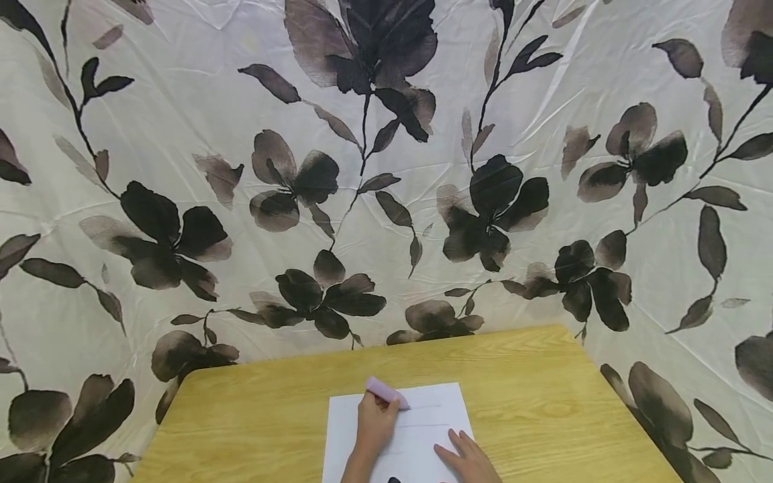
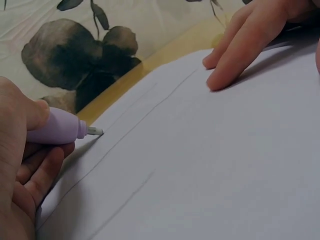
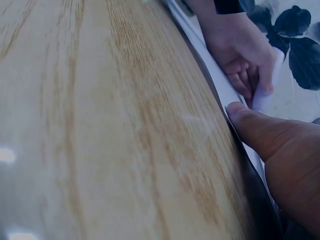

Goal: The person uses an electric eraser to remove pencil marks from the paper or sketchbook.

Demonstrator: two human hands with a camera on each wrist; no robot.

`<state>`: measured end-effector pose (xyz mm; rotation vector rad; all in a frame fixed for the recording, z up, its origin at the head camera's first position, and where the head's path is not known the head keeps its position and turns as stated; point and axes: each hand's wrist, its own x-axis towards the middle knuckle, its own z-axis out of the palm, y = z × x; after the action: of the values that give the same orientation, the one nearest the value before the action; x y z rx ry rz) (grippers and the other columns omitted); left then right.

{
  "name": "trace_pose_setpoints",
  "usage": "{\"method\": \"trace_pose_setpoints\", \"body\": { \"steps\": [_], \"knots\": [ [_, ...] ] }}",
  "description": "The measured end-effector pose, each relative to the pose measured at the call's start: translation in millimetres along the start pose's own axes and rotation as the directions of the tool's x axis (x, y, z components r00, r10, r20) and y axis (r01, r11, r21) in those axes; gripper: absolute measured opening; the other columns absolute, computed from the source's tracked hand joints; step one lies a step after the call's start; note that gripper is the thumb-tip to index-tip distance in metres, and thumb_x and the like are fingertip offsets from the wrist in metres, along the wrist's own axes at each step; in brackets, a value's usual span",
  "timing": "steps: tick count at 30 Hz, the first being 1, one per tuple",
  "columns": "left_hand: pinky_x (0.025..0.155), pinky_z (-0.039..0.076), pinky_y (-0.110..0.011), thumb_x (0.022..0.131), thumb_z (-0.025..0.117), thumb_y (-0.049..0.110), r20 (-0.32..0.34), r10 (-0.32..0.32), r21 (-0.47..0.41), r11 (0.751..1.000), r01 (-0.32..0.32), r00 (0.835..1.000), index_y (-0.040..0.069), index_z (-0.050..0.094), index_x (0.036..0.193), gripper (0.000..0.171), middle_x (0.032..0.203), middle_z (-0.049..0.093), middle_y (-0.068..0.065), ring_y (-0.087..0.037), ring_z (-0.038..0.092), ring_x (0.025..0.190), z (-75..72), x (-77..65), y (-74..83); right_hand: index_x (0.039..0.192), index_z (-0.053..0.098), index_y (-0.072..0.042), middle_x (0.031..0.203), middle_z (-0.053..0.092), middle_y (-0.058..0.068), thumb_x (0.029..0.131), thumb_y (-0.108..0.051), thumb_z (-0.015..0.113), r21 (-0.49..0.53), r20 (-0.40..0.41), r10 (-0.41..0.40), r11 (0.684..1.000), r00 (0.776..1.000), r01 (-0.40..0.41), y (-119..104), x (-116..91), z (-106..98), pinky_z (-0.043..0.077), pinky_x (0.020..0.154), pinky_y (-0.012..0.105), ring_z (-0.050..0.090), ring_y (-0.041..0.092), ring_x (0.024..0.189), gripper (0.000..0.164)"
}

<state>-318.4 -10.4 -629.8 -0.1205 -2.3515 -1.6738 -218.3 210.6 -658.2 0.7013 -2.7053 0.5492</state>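
Observation:
My left hand (image 1: 376, 424) holds a thick lilac electric eraser (image 1: 380, 388) between thumb and fingers. Its narrow white tip touches the white paper (image 1: 417, 466) at one end of a faint pencil line, as the left wrist view of the eraser (image 2: 59, 125) shows. Several thin grey lines run across the sheet. With fingers spread, my right hand (image 1: 468, 459) rests on the paper's right side. In the right wrist view, the right thumb (image 3: 260, 127) lies at the paper's edge, and the left hand (image 3: 240, 47) is beyond it.
The paper lies on a yellow wood-grain table (image 1: 531, 402). A pale cloth (image 1: 392, 221) with dark flowers hangs behind the table and along its sides. A small black object (image 1: 394, 479) shows at the bottom edge of the head view, mostly cut off.

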Motion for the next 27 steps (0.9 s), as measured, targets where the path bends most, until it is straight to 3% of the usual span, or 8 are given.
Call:
{"method": "trace_pose_setpoints", "body": {
  "steps": [5,12,18,24,27],
  "knots": [
    [0.069,0.056,-0.032,0.08,0.073,-0.006,-0.082,0.018,0.014,1.0,-0.017,0.996,-0.009,0.055,0.1,0.027,0.086,0.065,-0.014,-0.021,0.066,0.079,-5.6,2.1,-3.6,0.123,0.067,-0.019,0.126,0.059,0.018,0.082,-0.058,0.066,-0.02,-0.03,-0.009,1.0,1.0,0.008,2,1,5,0.049,0.086,0.053,0.055,0.042,0.113,0.057],
    [0.071,0.055,-0.028,0.082,0.072,-0.003,0.0,0.002,-0.022,1.0,-0.002,1.0,-0.009,0.054,0.102,0.027,0.088,0.065,-0.013,-0.019,0.065,0.081,-3.6,3.3,-3.4,0.122,0.067,-0.018,0.125,0.06,0.018,0.081,-0.058,0.067,-0.036,-0.02,-0.006,0.999,1.0,0.006,1,4,4,0.049,0.086,0.053,0.055,0.043,0.112,0.057],
    [0.07,0.055,-0.029,0.081,0.073,-0.005,-0.045,-0.007,-0.016,1.0,0.007,0.999,-0.008,0.055,0.1,0.026,0.086,0.065,-0.012,-0.018,0.064,0.079,-3.4,1.1,-3.7,0.12,0.068,-0.017,0.123,0.061,0.02,0.08,-0.055,0.07,-0.044,-0.05,-0.04,0.998,0.998,0.038,1,3,4,0.05,0.083,0.052,0.057,0.043,0.109,0.055],
    [0.071,0.055,-0.03,0.082,0.072,-0.003,0.007,0.035,-0.016,0.999,-0.035,0.999,-0.009,0.055,0.101,0.027,0.088,0.065,-0.012,-0.019,0.065,0.081,3.6,0.5,-1.7,0.119,0.069,-0.018,0.121,0.061,0.018,0.079,-0.057,0.07,-0.071,-0.078,-0.047,0.997,0.996,0.042,4,0,5,0.05,0.084,0.049,0.058,0.041,0.107,0.056],
    [0.07,0.055,-0.029,0.081,0.073,-0.003,-0.007,0.005,-0.019,1.0,-0.005,1.0,-0.008,0.055,0.101,0.027,0.088,0.065,-0.012,-0.018,0.065,0.08,3.8,-1.9,-1.4,0.12,0.068,-0.018,0.122,0.061,0.018,0.079,-0.062,0.067,-0.069,-0.08,-0.055,0.996,0.995,0.05,4,-3,4,0.05,0.083,0.049,0.058,0.042,0.107,0.059]
  ]
}}
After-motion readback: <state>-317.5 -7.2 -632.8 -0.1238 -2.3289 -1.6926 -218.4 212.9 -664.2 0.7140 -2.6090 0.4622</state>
